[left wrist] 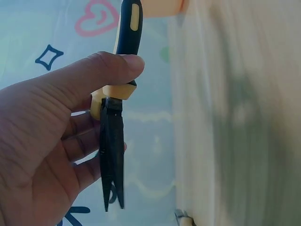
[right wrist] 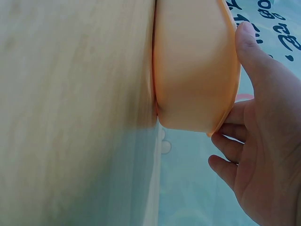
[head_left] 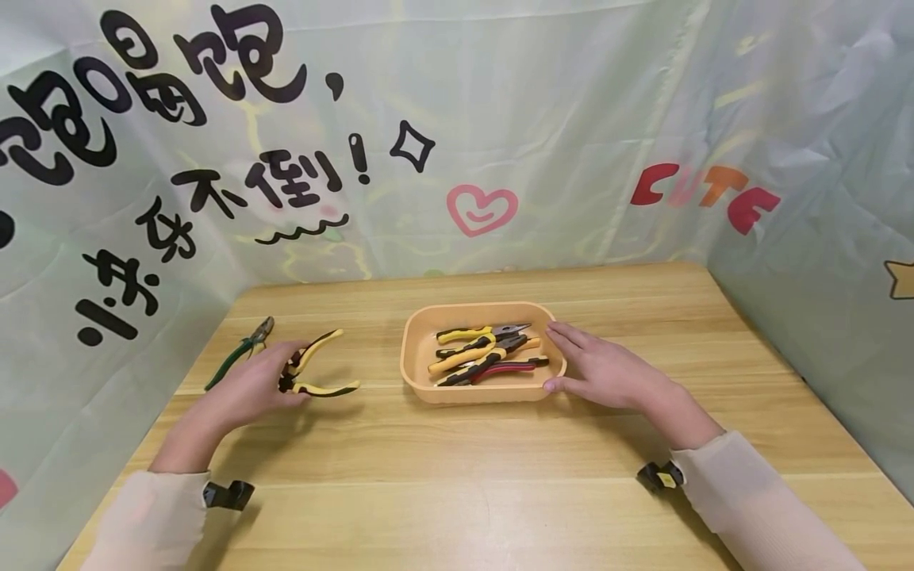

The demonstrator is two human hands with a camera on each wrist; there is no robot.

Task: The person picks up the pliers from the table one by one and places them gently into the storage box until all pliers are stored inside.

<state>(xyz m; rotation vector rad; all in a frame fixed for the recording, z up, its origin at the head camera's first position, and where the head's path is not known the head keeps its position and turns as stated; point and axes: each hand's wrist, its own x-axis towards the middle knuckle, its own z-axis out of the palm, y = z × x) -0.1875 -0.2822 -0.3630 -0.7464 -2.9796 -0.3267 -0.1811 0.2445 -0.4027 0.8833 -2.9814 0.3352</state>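
My left hand grips a pair of long-nose pliers with yellow and black handles, above the left part of the table. In the left wrist view its thumb presses near the pivot and the slim dark jaws point down. The handles are spread and point right in the head view. My right hand holds the right end of an orange plastic bin, thumb at the near corner and fingers at the far one. Inside the bin lie several pliers with yellow, black and red handles.
Green-handled pliers lie at the table's left, just behind my left hand. The wooden table is bounded by a printed cloth at the back and both sides.
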